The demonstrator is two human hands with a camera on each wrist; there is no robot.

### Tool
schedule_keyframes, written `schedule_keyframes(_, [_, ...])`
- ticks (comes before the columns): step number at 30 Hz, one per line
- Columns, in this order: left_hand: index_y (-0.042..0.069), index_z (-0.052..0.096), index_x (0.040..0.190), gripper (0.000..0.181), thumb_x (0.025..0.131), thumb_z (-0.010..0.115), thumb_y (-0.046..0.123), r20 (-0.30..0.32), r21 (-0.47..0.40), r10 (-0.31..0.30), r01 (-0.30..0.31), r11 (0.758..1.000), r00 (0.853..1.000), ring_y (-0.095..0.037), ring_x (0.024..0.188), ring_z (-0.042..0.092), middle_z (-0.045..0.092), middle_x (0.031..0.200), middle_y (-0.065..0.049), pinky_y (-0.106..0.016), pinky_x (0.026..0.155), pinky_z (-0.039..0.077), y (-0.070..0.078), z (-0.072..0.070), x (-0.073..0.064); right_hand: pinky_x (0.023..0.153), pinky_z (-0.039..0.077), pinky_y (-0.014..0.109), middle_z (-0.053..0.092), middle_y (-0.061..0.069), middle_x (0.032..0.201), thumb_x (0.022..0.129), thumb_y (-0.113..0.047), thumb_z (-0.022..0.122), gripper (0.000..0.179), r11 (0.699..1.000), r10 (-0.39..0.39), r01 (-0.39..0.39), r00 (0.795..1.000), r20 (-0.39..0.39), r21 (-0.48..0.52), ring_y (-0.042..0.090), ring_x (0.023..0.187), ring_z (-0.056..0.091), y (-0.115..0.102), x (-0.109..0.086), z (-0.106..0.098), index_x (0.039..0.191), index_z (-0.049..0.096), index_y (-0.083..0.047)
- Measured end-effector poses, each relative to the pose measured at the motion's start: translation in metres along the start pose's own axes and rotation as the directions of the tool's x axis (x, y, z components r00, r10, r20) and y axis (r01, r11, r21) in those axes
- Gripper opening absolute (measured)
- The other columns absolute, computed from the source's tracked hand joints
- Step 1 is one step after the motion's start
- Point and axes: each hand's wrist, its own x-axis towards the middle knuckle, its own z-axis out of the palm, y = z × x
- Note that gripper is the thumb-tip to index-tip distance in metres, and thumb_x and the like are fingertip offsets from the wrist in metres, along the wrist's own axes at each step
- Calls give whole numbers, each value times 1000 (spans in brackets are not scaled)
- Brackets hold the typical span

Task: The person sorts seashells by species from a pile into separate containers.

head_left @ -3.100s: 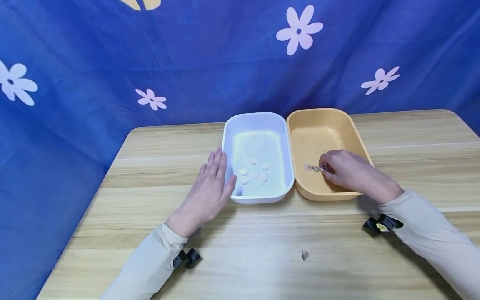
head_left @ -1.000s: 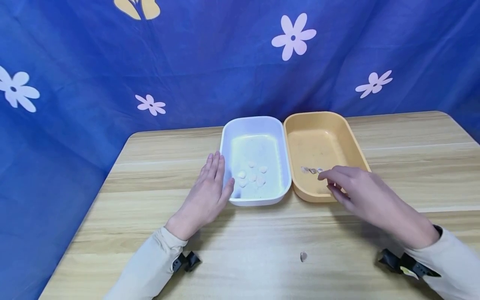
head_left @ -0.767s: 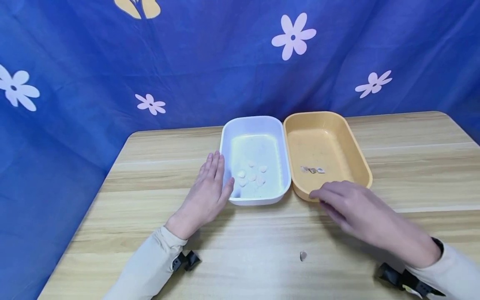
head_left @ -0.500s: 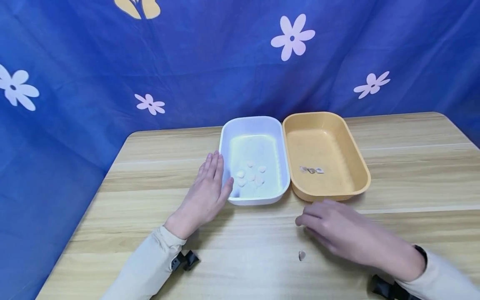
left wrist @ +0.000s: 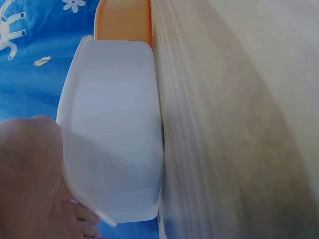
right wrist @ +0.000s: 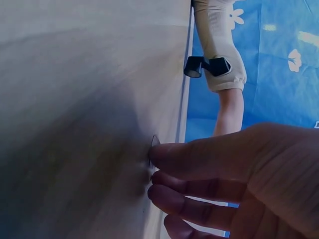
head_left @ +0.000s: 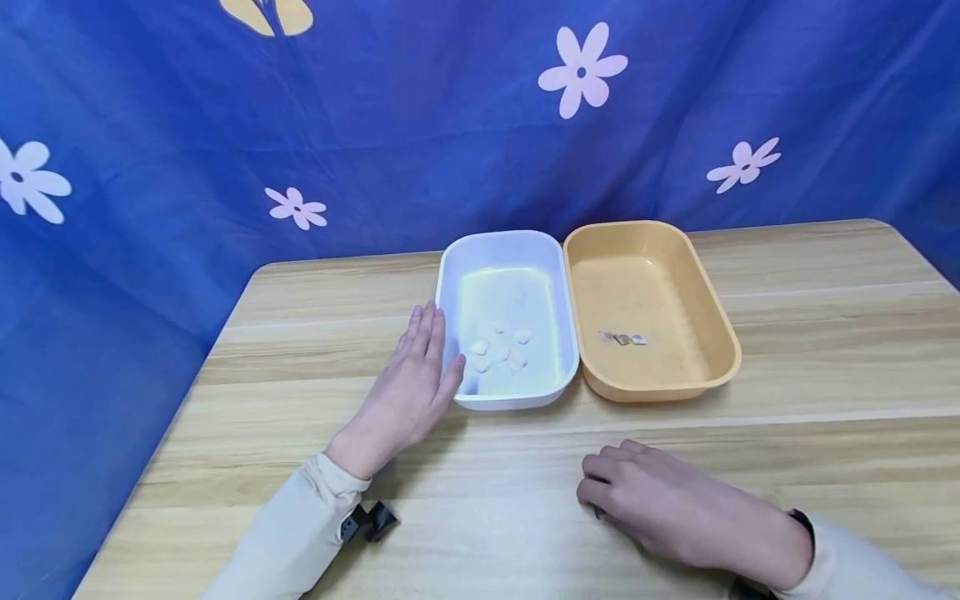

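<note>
My left hand lies with straight fingers along the left rim of the white tray, which shows side-on in the left wrist view. Several pale, shell-like pieces lie in that tray. Over the front right of the table, my right hand pinches a small thin grey seashell between thumb and fingertips, close at the tabletop. In the head view only a sliver of this seashell shows below the fingertips. A row of small brownish and whitish shell pieces lies in the orange tray.
The two trays stand side by side at the back of the wooden table. Behind it hangs a blue curtain with printed flowers. A dark camera mount sits on the left wrist.
My right hand has come out of the orange tray, moved toward the front of the table and taken hold of the seashell there. The left hand stays at the white tray.
</note>
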Motion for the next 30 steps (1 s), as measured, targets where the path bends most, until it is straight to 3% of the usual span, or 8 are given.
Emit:
schedule_keyframes(14, [-12, 11, 149, 69, 105, 25, 39, -3, -15, -3, 3, 1000, 1000, -36, 146, -1, 3, 157, -27, -49, 118, 12, 0, 1, 0, 64, 42, 24, 38, -12, 73, 79, -4, 68, 23, 1000, 8, -9, 1000, -8, -10, 7, 66, 42, -3, 1, 2, 76, 52, -20])
schedule_keyframes(20, [-12, 11, 149, 69, 105, 25, 39, -9, -16, 3, -3, 1000, 1000, -37, 146, -1, 3, 157, -28, -49, 118, 12, 0, 2, 0, 63, 45, 26, 42, -11, 73, 80, -6, 70, 18, 1000, 22, -22, 1000, 5, 3, 8, 67, 46, -2, 1, 1, 76, 57, -19])
schedule_keyframes(26, [-12, 12, 149, 69, 105, 26, 38, -13, -20, 8, -8, 1000, 1000, -37, 146, -1, 3, 157, -28, -49, 118, 11, -1, 2, 0, 64, 45, 25, 44, -12, 74, 81, -9, 72, 17, 1000, 8, -8, 999, -31, 12, 7, 68, 47, -1, 0, 2, 77, 59, -19])
schedule_keyframes(30, [-12, 12, 149, 68, 105, 26, 38, -12, -22, 5, -5, 1000, 1000, -37, 146, -1, 3, 157, -28, -49, 118, 11, -1, 2, 0, 62, 45, 25, 42, -13, 71, 80, -7, 72, 20, 999, 44, -44, 999, -19, 19, 6, 66, 47, -1, 0, 1, 78, 57, -21])
